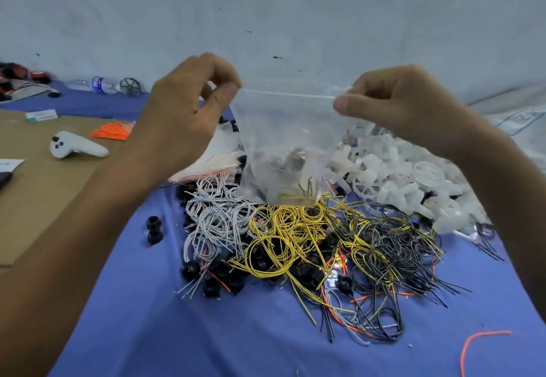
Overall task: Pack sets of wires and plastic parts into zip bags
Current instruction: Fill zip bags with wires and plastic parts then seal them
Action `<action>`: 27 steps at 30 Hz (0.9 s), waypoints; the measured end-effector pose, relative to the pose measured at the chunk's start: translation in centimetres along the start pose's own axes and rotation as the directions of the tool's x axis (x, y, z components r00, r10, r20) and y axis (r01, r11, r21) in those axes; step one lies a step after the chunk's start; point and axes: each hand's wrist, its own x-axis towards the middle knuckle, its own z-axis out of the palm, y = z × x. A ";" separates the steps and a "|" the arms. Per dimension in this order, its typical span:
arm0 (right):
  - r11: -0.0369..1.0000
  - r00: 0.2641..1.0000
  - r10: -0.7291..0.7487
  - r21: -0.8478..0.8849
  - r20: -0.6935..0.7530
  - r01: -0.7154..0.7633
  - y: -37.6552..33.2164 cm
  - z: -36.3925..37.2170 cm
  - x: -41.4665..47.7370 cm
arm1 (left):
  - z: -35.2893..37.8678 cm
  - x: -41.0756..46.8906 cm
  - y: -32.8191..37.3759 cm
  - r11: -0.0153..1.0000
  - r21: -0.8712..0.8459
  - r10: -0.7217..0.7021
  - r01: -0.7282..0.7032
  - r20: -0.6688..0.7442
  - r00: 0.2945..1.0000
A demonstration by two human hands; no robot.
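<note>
Both hands hold a clear plastic zip bag (291,128) in the air above the counter (165,332), which is covered with a blue cloth. The left hand (189,113) pinches the top left corner of the bag between thumb and curled fingers; the right hand (399,107) pinches the top right corner in the same manner. The zip strip runs level between the two hands, and the bag hangs upright, clear of the counter. Dark parts and a few wire ends lie at the bottom of the bag; what they are cannot be told through the plastic. Directly below the bag lies a tangled heap: looped white wires (215,217) on the left, looped yellow wires (283,240) in the middle and looped black wires (393,246) on the right, the three overlapping at their edges. A pile of white plastic parts (399,175) lies behind the black wires, on the right. Black plastic rings (154,229) lie under and just left of the white wires. A single orange wire (484,347) lies apart at the near right. To the left, a brown cardboard sheet (35,187) carries a white handheld controller (76,147) and a bundle of orange wires in a clear packet (113,131). A clear plastic water bottle (97,84) lies on its side at the far left, by the wall
</note>
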 end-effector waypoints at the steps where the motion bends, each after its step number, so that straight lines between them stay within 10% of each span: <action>1: 0.999 1.000 -0.003 0.047 -0.001 0.003 -0.4 0.0 -0.3 | -0.1 -0.1 0.3 0.999 -0.052 -0.015 0.016 0.013 1.000; 14: 0.983 0.943 0.178 -0.007 0.282 -0.184 1.2 2.3 -7.1 | 3.8 -8.8 0.8 0.917 -0.306 -0.237 0.255 0.096 0.967; 19: 0.991 0.977 0.038 -0.136 0.210 -0.009 -1.5 3.2 -5.6 | 4.3 -9.0 1.8 0.913 -0.326 -0.234 0.245 0.071 0.970; 27: 0.906 0.866 0.003 -0.368 0.500 0.209 -6.4 5.0 -1.8 | 4.4 -9.1 3.6 0.912 -0.349 -0.187 0.216 0.114 0.976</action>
